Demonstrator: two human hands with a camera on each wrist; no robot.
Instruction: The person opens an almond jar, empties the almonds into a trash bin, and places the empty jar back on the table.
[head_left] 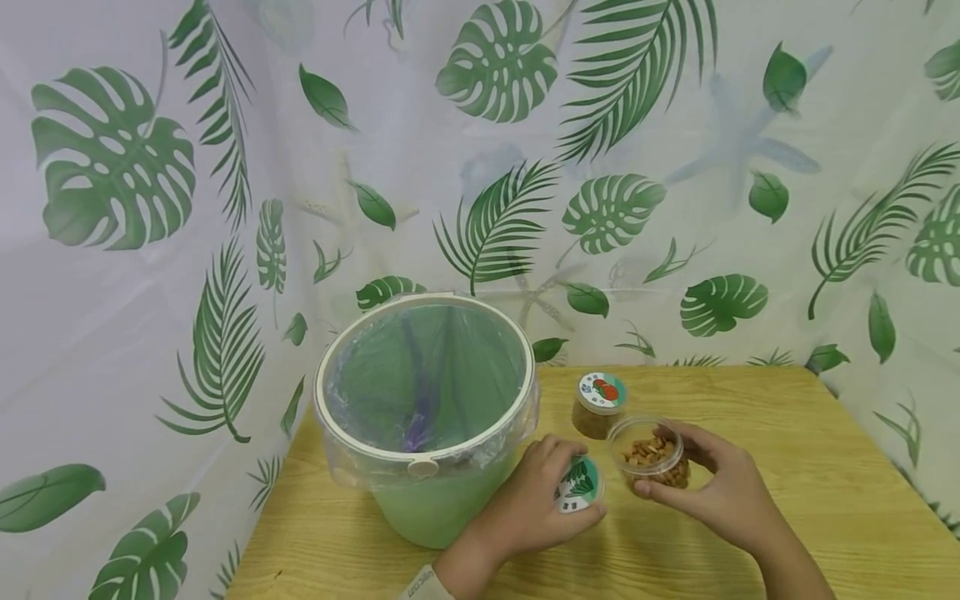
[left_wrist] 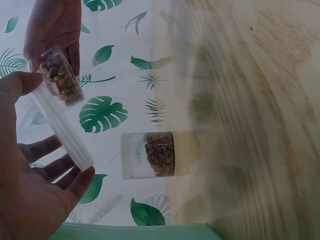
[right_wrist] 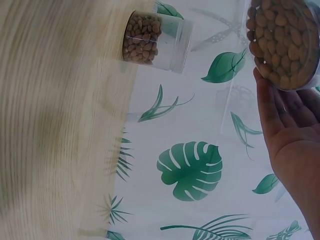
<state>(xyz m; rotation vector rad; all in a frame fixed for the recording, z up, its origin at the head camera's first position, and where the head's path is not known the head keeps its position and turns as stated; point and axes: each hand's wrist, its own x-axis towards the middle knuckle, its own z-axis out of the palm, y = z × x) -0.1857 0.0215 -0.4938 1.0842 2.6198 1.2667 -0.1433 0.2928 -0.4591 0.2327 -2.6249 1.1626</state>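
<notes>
Two grips: your left hand pinches lid by rim, right hand holds lidless jar; keep it level, or nuts may spill.

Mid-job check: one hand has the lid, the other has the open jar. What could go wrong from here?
The open jar sits in the right grip, raised off the table with no lid on; a knock or more tilt could spill the almonds.
The left grip holds the lid only by its edge, so it might slip.
The closed jar stands just beyond in the head view; a careless reach might topple it.
</notes>
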